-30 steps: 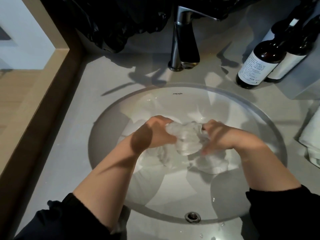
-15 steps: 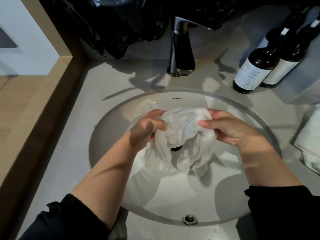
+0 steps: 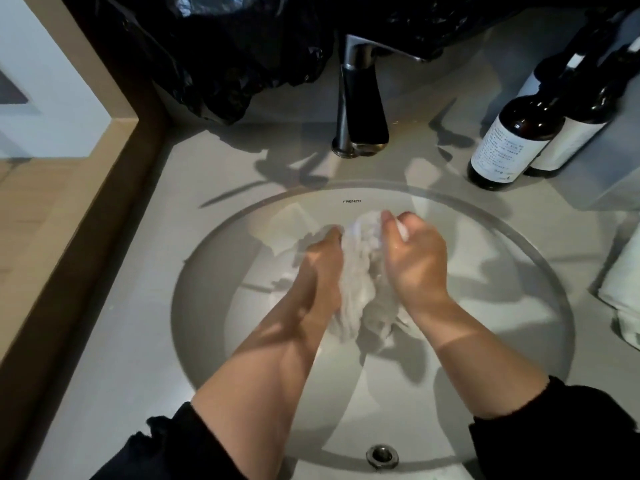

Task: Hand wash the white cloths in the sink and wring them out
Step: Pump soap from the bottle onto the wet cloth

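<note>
Sleeves: dark, pushed up both forearms at the near edge of the view.
Overflow opening (image 3: pixel 382 455): round metal ring in the near wall of the basin.
Sink (image 3: pixel 214 306): white oval basin set under a grey countertop (image 3: pixel 121 341); the mark "FRENZA" is on its far wall.
White cloth (image 3: pixel 360 282): located over the middle of the basin, between the two hands. It is bunched into a long, wrinkled roll. The long axis runs near to far. The far end points toward the faucet; the near end hangs loose toward the person.
Left hand (image 3: pixel 323 261): clenched round the left side of the roll, back of the hand up.
Right hand (image 3: pixel 415 261): grasps the right side; thumb and fingers pinch the far end of the roll.
Folded towel (image 3: pixel 623 292): white, on the countertop at the right edge.
Faucet (image 3: pixel 362 109): dark metal, upright behind the basin, on its centre line.
Bottles (image 3: pixel 509 140): two dark glass bottles with white labels, touching, far right of the faucet.
Plastic bag (image 3: pixel 225 53): black, crumpled, along the far edge.
</note>
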A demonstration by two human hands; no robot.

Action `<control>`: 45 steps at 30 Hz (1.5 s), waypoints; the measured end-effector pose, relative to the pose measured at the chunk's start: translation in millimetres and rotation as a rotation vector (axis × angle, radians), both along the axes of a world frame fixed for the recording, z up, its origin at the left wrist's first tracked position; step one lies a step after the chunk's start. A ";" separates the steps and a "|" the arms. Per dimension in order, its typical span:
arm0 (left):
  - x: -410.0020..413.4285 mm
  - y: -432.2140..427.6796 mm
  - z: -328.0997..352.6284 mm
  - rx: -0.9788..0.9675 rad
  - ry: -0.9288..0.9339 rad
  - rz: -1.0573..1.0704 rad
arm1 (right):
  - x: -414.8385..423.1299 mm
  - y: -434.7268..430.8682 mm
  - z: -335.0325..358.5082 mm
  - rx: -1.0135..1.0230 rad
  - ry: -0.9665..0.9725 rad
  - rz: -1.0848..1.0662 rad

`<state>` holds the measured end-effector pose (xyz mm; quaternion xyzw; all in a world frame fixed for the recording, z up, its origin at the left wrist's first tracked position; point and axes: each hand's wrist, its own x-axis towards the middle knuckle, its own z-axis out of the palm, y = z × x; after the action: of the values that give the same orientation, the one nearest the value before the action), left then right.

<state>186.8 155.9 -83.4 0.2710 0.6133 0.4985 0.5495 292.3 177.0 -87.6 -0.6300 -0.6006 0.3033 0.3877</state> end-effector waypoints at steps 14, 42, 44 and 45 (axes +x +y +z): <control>-10.6 11.0 -3.7 -0.160 0.063 -0.178 | -13.5 -15.6 9.3 0.017 -0.126 0.123; -52.2 13.2 -28.9 -0.157 -0.212 -0.188 | 51.9 48.0 -8.4 -0.622 0.226 0.166; -44.8 18.2 -21.0 -0.157 -0.481 -0.262 | 51.2 43.1 3.8 -0.537 0.439 0.214; -38.7 19.8 -17.8 -0.188 -0.505 -0.271 | 45.3 36.8 8.7 -0.495 0.426 0.223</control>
<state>148.2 175.7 -101.2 0.1659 0.4590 0.4133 0.7688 337.6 213.8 -78.9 -0.5578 -0.4797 0.6052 0.3043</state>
